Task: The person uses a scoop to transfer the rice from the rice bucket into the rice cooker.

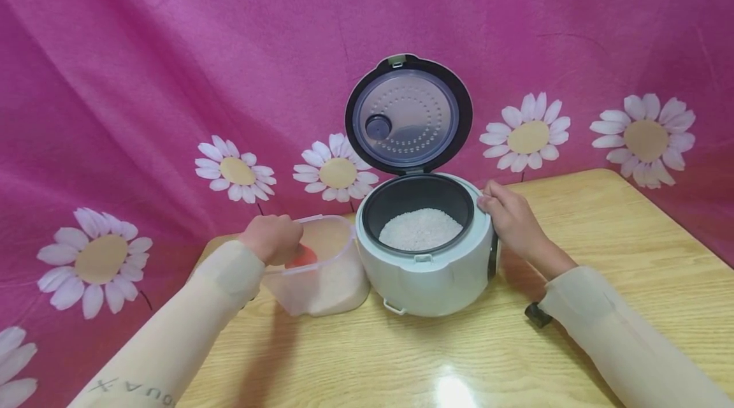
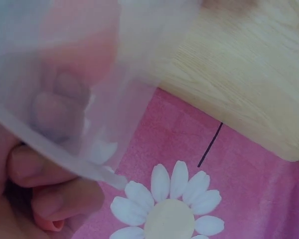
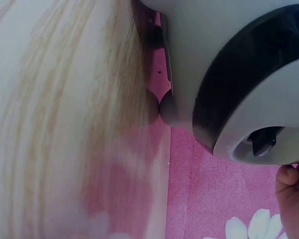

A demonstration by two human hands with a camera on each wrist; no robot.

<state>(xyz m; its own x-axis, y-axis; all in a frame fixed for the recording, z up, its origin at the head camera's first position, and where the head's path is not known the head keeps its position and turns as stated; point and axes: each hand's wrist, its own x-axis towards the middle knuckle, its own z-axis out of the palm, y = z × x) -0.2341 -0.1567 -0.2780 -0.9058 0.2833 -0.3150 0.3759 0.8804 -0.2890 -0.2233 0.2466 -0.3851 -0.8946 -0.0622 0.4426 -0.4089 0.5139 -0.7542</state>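
Observation:
My left hand [image 1: 273, 238] reaches over the rim of a clear plastic container [image 1: 338, 287] that holds rice. Its fingers curl round the handle of a red scoop [image 1: 302, 257], whose bowl is down inside the container. Through the container's cloudy wall, the left wrist view shows the scoop [image 2: 82, 55] as a blurred red shape. To the right stands a white rice cooker [image 1: 427, 287], lid [image 1: 408, 116] raised, with white rice [image 1: 421, 229] in its dark inner pot [image 1: 378, 204]. My right hand [image 1: 512, 217] grips the cooker's upper right side, thumb at the rim.
Container and cooker stand side by side on a light wooden table [image 1: 355, 357]. Right behind them hangs a pink cloth [image 1: 258, 64] printed with large daisies. A black strap piece [image 1: 538, 315] shows under the right sleeve. The cooker's side carries a dark knob [image 3: 265, 142].

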